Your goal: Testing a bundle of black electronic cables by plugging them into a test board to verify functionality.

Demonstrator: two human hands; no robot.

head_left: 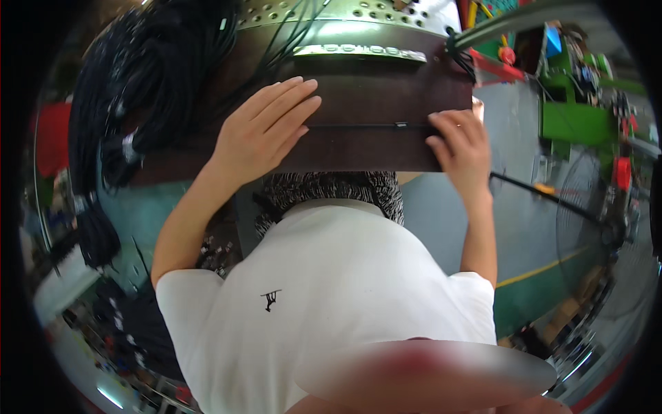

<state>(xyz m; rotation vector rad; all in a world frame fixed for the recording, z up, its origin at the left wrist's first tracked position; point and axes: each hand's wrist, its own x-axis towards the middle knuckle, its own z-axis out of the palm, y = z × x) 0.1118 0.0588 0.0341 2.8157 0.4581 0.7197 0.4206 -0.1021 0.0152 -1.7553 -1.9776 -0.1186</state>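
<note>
A thin black cable [358,126] runs straight across the dark brown tabletop between my hands, with a small pale metallic piece [401,125] on it near the right end. My left hand [265,127] lies over the cable's left part, its fingers stretched out and close together; the cable beneath it is hidden. At the table's right side, the fingers of my right hand [465,141] are bent and closed around the cable's right end. What lies under that palm is out of sight.
A silvery strip with a row of round shapes [358,52] lies beyond the cable. Large bundles of black cable [152,83] fill the table's left side. A perforated metal plate [276,12] borders the far edge. A fan [586,200] stands to the right.
</note>
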